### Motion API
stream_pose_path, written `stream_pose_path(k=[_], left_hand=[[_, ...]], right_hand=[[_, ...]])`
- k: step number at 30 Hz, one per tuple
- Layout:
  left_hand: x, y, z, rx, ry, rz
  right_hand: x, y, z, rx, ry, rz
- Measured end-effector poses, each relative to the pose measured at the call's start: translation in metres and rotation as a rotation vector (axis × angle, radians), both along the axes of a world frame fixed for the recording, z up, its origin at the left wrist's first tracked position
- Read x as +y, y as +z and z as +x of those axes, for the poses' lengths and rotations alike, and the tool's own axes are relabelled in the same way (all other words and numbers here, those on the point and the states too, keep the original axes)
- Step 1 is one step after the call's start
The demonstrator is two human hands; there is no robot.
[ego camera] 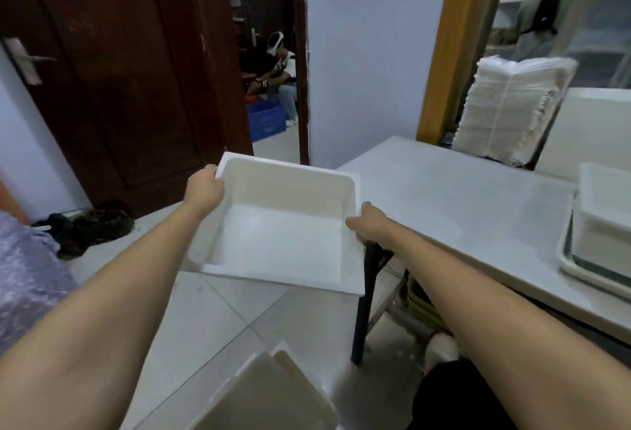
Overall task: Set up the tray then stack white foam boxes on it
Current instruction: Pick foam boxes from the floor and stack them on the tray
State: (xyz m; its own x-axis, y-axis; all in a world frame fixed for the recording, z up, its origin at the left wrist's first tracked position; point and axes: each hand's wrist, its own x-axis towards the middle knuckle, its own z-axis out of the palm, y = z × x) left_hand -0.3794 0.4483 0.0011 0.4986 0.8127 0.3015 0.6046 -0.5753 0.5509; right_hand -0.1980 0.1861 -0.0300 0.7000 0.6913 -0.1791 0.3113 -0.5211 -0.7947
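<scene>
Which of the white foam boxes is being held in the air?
The open foam box gripped by both hands. The others rest: one on the tray at right, more on the floor below.

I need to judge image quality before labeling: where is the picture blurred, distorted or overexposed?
Head view: the right edge is motion-blurred, smearing the tray and the foam stack; wide-angle bending curves the door and table; the foam box floor is washed out; both hands stay fairly sharp.
</scene>
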Motion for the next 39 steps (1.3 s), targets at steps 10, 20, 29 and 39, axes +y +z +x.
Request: stream_pose_path(k=[10,20,29,39], left_hand=[[-0.096,0.177,0.149,0.266,-0.23,0.24],[-0.293,0.224,0.316,0.339,-0.591,0.255],[-0.408,0.195,0.395,0.367,-0.801,0.18],[-0.404,0.193,0.382,0.169,-0.795,-0.352]], right_hand=[[-0.127,0.209,0.099,-0.277,-0.283,0.128],[-0.35,0.238,0.174,-0.274,-0.721,-0.011],[-0.471,0.218,0.18,-0.216,-0.934,-0.16],[-0.483,0.209,0.195,-0.215,-1.071,-0.077]])
